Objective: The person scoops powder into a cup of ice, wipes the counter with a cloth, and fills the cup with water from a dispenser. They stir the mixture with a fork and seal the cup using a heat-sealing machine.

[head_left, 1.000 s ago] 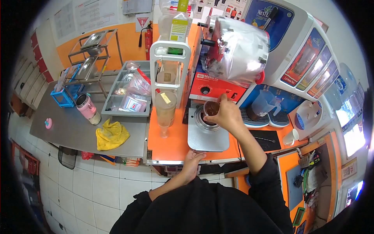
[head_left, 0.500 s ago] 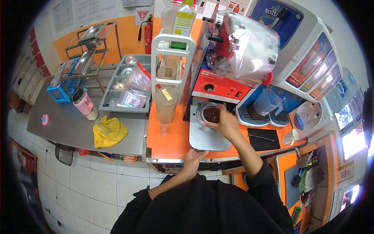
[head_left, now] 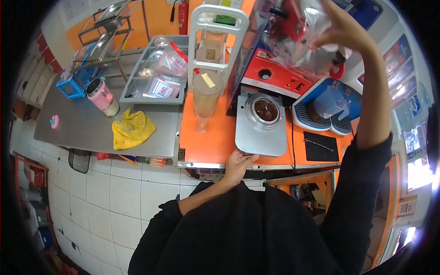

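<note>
A cup of dark brown drink (head_left: 266, 111) sits in the round metal ring of a silver sliding tray (head_left: 261, 143). The tray sticks out from the front of a cup sealing machine with a red panel (head_left: 280, 75). My left hand (head_left: 239, 166) grips the tray's front edge from below, its fingers partly hidden under the metal. Raised high, my right hand (head_left: 346, 32) is at the upper part of the machine, in front of the shiny plastic film (head_left: 311, 34). Its thumb and fingers are apart, and the fingertips run up to the frame's top edge.
Right of the machine, a clear pitcher (head_left: 326, 103) stands on a drinks dispenser's drip tray, with a spoon on a black mat (head_left: 321, 146) below. To the left are stacked plastic cups (head_left: 206, 96), a grey bin (head_left: 153, 98), a yellow cloth (head_left: 134, 129) and a pink tumbler (head_left: 101, 96).
My right hand has left the cup and risen to the machine's top. My left hand stays at the tray edge. The whole view has shifted, with the counter now higher and further right.
</note>
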`<state>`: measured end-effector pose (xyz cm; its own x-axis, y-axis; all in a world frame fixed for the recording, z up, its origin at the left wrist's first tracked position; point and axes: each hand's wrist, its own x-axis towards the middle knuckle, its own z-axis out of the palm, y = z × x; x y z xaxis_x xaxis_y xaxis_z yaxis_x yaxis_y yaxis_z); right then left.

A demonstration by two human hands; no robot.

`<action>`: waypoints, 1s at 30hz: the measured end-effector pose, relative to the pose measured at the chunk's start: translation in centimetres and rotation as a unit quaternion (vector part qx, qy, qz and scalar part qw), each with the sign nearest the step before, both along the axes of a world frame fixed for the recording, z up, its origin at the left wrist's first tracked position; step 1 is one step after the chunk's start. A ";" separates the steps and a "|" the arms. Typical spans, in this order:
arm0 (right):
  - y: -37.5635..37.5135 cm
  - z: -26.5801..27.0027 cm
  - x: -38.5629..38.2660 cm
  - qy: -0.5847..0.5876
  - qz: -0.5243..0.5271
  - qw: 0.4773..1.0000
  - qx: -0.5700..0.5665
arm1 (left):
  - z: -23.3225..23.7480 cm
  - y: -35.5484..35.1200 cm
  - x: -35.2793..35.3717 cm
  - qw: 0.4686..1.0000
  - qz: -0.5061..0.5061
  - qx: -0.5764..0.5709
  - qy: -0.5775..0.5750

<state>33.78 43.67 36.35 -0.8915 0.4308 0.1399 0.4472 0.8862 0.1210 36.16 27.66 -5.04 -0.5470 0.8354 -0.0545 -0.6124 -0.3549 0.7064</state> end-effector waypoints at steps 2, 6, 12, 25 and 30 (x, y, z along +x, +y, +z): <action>-2.9 -2.2 0.0 0.057 -0.091 0.991 0.078 | -0.4 0.2 0.0 1.000 0.006 0.008 -0.007; 1.8 -11.2 1.1 0.369 0.099 0.858 0.345 | 0.0 0.6 0.0 1.000 0.017 0.020 -0.016; 1.6 -14.1 1.9 0.352 0.062 0.869 0.343 | 2.0 2.3 -1.9 0.999 0.043 -0.030 0.001; 16.6 4.2 -0.4 0.414 -0.064 0.804 0.423 | -0.3 13.9 -9.0 0.990 0.143 -0.001 -0.003; 21.3 5.6 -2.1 0.299 -0.103 0.836 0.448 | 0.2 14.4 -8.7 0.982 0.186 -0.016 -0.001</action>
